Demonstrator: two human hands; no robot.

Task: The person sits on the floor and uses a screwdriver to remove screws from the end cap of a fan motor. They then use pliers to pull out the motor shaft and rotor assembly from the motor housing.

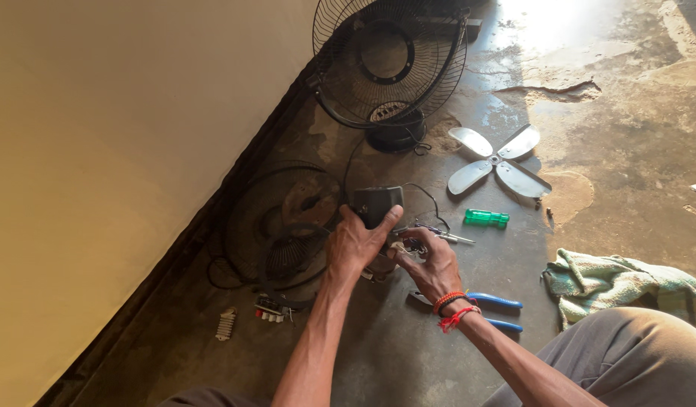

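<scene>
Steadying dark motor housing [378,205] with left hand [355,245] clamped on it; right hand [431,264] fingers pinch wiring at 5 o'clock, freeing access.

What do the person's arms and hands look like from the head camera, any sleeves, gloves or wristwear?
Both arms are bare up to the frame edge: no sleeves show. The left hand wears no glove, ring or band that can be seen. The right hand is also ungloved; its wrist carries an orange beaded bracelet and a red knotted thread.

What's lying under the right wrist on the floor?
Blue-handled pliers lie under the right hand's wrist; both handles show, but the wrist covers the jaws.
</scene>
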